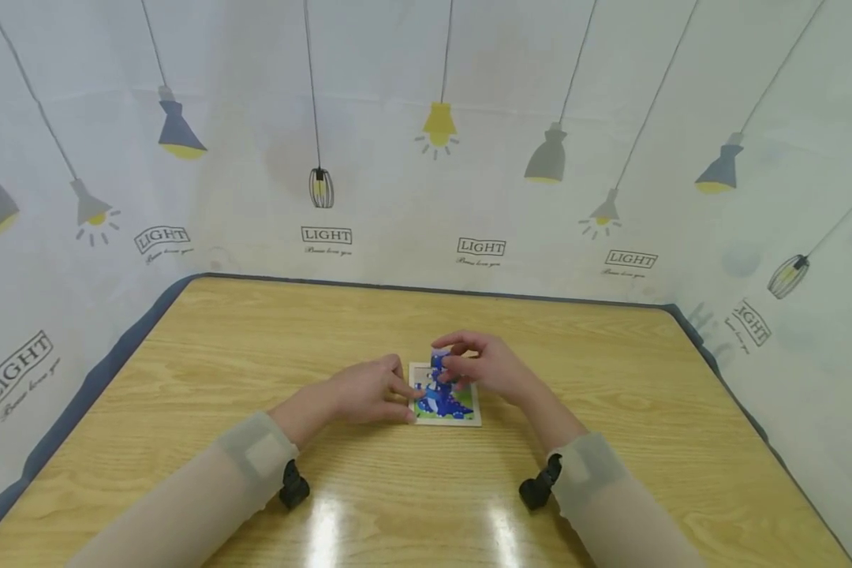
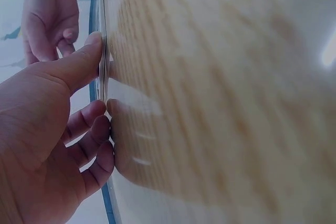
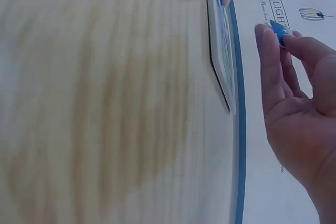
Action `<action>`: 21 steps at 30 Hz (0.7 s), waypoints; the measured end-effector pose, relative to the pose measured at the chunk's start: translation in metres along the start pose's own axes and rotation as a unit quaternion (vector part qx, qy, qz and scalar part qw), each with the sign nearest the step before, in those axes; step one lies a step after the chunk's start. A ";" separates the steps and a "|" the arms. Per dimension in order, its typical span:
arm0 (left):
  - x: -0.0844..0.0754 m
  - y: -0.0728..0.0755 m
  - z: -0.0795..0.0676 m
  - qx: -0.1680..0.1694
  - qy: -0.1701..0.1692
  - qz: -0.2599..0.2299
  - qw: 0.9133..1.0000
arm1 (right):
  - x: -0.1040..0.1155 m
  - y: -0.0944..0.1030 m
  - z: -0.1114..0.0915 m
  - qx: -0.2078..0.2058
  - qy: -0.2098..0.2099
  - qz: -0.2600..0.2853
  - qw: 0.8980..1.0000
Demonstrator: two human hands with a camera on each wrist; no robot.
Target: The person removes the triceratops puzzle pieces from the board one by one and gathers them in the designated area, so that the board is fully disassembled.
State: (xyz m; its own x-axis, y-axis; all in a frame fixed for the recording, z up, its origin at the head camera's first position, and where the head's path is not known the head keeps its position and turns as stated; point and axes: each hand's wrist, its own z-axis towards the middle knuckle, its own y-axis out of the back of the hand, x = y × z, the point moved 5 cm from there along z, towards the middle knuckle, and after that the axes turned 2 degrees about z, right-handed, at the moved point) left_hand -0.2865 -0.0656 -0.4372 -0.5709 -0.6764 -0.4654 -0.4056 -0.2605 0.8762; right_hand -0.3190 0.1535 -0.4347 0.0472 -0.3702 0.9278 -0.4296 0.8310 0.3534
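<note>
A small picture jigsaw puzzle with a pale frame and a blue dinosaur on green lies flat on the table. My left hand holds its left side, with a finger on the picture and the thumb by the near corner. Seen edge-on in the left wrist view, the puzzle board meets the thumb and curled fingertips. Above the board's far part, my right hand pinches a small blue puzzle piece between thumb and fingers. In the right wrist view the piece is apart from the board.
The wood-grain table spreads around the puzzle and has a dark blue edge. White sheeting printed with hanging lamps stands behind and at both sides. Black wrist cameras sit below the sleeves, and light glares off the near tabletop.
</note>
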 end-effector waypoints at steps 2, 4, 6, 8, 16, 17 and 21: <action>0.000 0.000 -0.001 -0.001 0.002 0.001 1.000 | 0.000 0.006 -0.006 0.001 0.008 0.030 1.000; -0.001 0.000 -0.001 -0.001 0.003 0.002 1.000 | 0.000 0.013 -0.012 -0.003 0.016 0.043 0.999; -0.001 0.000 -0.001 -0.001 0.003 0.001 1.000 | 0.001 0.020 -0.018 -0.012 0.023 0.047 0.999; 0.000 0.000 -0.001 -0.001 0.005 -0.001 1.000 | 0.001 0.027 -0.024 -0.023 0.026 0.045 0.998; -0.002 0.000 -0.002 -0.003 0.009 -0.002 1.000 | -0.006 0.052 -0.040 -0.050 0.027 0.038 0.998; -0.003 0.000 -0.002 -0.002 0.007 0.000 1.000 | -0.008 0.055 -0.041 -0.054 0.026 0.034 0.998; -0.003 0.000 -0.003 -0.002 0.001 -0.003 1.000 | -0.018 0.069 -0.047 -0.068 0.019 0.015 0.997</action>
State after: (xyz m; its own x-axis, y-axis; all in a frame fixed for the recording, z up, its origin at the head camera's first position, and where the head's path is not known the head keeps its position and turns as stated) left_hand -0.2828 -0.0652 -0.4353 -0.5662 -0.6764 -0.4711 -0.4062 -0.2683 0.8735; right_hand -0.3071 0.2370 -0.4216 0.0719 -0.3312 0.9408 -0.3054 0.8906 0.3369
